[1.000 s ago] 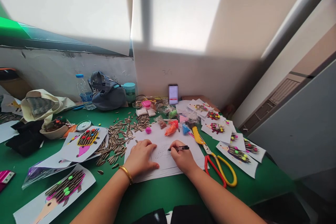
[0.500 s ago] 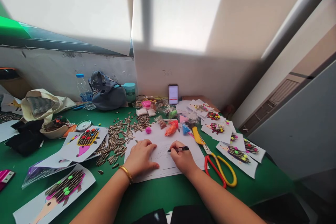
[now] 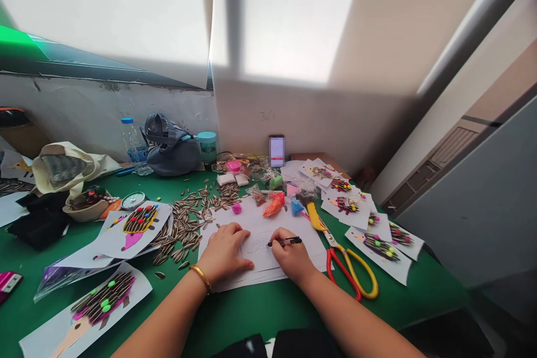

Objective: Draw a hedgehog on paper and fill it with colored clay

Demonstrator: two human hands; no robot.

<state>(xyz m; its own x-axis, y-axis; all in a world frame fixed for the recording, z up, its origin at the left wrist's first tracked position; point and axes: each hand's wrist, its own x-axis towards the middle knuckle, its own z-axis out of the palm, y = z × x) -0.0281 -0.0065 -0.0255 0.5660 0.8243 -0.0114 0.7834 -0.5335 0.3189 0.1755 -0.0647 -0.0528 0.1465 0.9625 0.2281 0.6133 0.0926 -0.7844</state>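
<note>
White paper sheets (image 3: 260,273) lie stacked at the middle of the green table, with faint pen lines on the top one. My left hand (image 3: 224,254) rests flat on the left part of the paper, fingers apart, a gold bangle on its wrist. A black pen (image 3: 290,241) is pinched in my right hand (image 3: 290,257), its tip at the drawn lines. Scissors with red and yellow handles (image 3: 348,265) lie just right of the paper. Orange clay (image 3: 274,205), blue clay (image 3: 297,207) and a pink clay ball (image 3: 237,208) sit at the paper's far edge.
Striped sunflower seeds (image 3: 184,221) spread left of the paper. Hedgehog pictures made with seeds lie on the right (image 3: 380,247) and left (image 3: 107,302). Along the wall stand a phone (image 3: 277,151), a teal cup (image 3: 207,148), a blue-grey bag (image 3: 172,151) and a water bottle (image 3: 134,145).
The pen in my right hand has shifted very slightly, and the marks on the paper look a little fuller. My left hand stays in place.
</note>
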